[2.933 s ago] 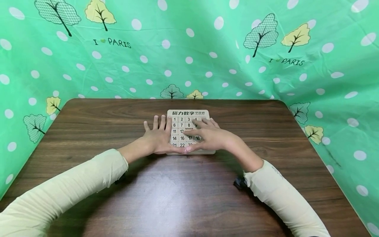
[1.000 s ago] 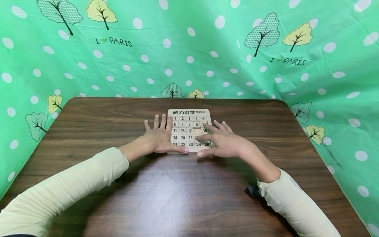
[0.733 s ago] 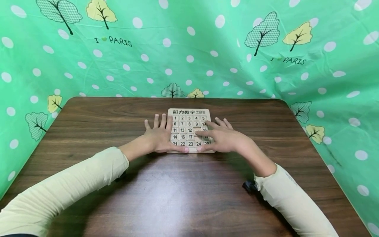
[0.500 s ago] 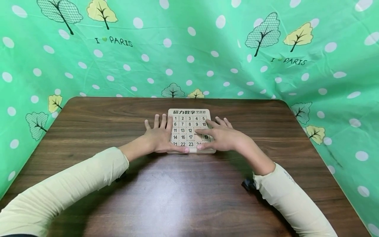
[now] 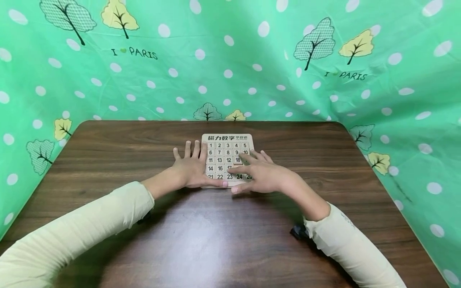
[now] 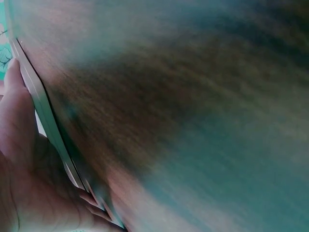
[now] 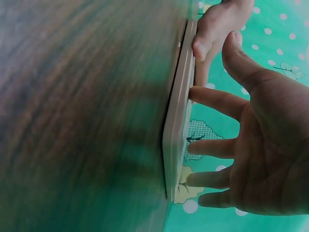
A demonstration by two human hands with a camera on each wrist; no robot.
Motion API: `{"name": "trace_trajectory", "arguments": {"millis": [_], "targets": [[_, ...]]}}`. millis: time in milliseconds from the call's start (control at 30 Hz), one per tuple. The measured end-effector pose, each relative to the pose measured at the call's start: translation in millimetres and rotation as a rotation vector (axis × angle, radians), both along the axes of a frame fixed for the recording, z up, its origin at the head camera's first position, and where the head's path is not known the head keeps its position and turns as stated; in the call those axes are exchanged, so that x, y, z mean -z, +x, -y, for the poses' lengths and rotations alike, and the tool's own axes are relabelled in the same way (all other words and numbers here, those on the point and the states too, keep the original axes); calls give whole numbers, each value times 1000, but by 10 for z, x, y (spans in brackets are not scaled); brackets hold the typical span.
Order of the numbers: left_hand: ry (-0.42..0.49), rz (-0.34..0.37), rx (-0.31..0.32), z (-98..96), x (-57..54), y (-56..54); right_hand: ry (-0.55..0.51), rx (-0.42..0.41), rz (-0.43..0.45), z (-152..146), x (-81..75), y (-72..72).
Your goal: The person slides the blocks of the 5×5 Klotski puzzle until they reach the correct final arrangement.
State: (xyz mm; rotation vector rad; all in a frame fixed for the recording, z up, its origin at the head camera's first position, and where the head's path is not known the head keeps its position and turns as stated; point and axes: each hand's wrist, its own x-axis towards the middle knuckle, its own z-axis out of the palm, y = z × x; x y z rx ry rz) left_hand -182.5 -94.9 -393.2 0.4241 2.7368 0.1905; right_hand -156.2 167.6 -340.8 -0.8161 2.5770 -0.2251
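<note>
A pale number sliding puzzle [image 5: 227, 138] lies flat on the table, its numbered tiles in rows. My left hand [image 5: 191, 168] rests at its left side, fingers spread, thumb along the near edge. The right hand [image 5: 266, 174] hovers over the puzzle's right part. Its index fingertip is at the right side of tile 17 [image 5: 228, 168], and another finger reaches near tile 9 [image 5: 236, 152]. Tile 18 [image 5: 237, 160] sits right of tile 12. The right hand hides some tiles in the right column. In the right wrist view, the index fingertip touches the puzzle's top [image 7: 191, 94].
The brown wood-grain table [image 5: 216, 228] extends around the puzzle on all sides. Behind it hangs a green cloth [image 5: 230, 56] with white dots and printed trees. A dark strap-like piece [image 5: 299, 232] shows under the right sleeve [image 5: 345, 236].
Tile 18 has slid up one row, from right of 17 to right of 12. The right index finger has since moved down and left to tile 17. The left hand stays put.
</note>
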Motion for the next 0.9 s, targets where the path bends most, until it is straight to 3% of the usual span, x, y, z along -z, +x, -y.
{"name": "trace_trajectory", "arguments": {"millis": [433, 733, 900], "targets": [[-8, -14, -1, 14, 21, 10, -3, 74, 33, -118, -12, -4], [-7, -14, -2, 2, 25, 0, -9, 81, 15, -260, -1, 7], [-3, -15, -3, 9, 22, 7, -65, 56, -51, -204, -23, 28]]}}
